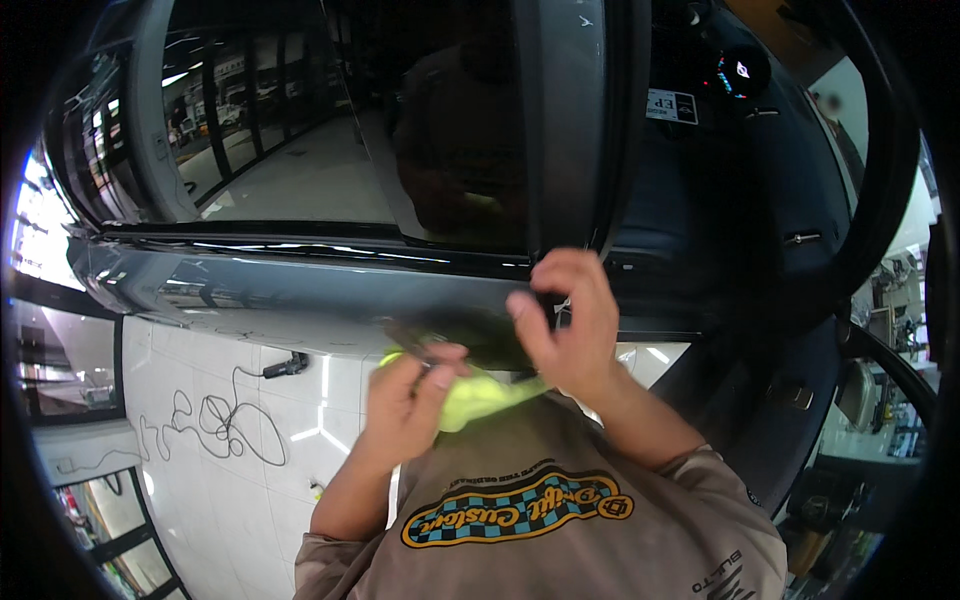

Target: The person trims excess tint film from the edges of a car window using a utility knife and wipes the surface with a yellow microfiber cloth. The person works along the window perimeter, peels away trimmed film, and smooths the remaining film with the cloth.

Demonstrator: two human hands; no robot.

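My left hand (408,400) is closed in a pinch on a thin dark piece (412,340), blurred, whose kind I cannot make out. Beside and behind that hand hangs a yellow-green cloth (480,397), stretching toward the heel of my right hand (580,325). Whether either hand grips the cloth is hidden. The right hand is raised by the rear edge of a grey car door (300,295), its thumb and bent fingers apart. Above the door panel, the dark window (290,150) reflects the room.
To the right, the car's doorway shows a dark seat (740,400) and a lit round display (741,70). A black corded power tool (286,366) lies on the pale tiled floor (340,390) at left, its cable (228,437) looped loosely.
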